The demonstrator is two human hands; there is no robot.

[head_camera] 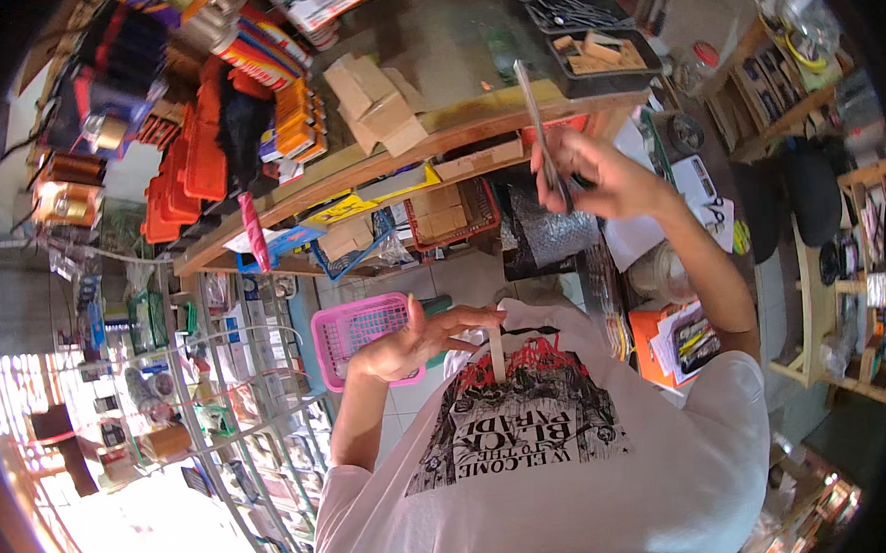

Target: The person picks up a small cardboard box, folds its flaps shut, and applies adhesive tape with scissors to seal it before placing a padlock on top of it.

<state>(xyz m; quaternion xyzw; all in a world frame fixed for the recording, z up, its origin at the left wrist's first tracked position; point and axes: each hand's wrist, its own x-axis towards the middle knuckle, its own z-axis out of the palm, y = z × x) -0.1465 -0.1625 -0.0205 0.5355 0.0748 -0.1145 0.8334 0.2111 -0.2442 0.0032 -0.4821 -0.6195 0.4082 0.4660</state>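
My left hand (424, 341) is held in front of my shirt, palm partly up and thumb raised. A narrow pale strip (497, 355), perhaps tape or thin wood, hangs from its fingertips. To the right, my right hand (607, 174) is raised near the front edge of the wooden table (472, 121). It grips a long metal tool (530, 103) that looks like a pair of scissors, its tip pointing up over the tabletop. Fingers hide part of the tool's handle. The two hands are well apart.
On the table are a folded cardboard piece (374, 107), orange boxes (300, 122) and a black tray of small tan pieces (603, 61). Under it, a red basket (453, 216) and bubble wrap (553, 233) sit on a shelf. A pink basket (330, 342) is beyond my left hand.
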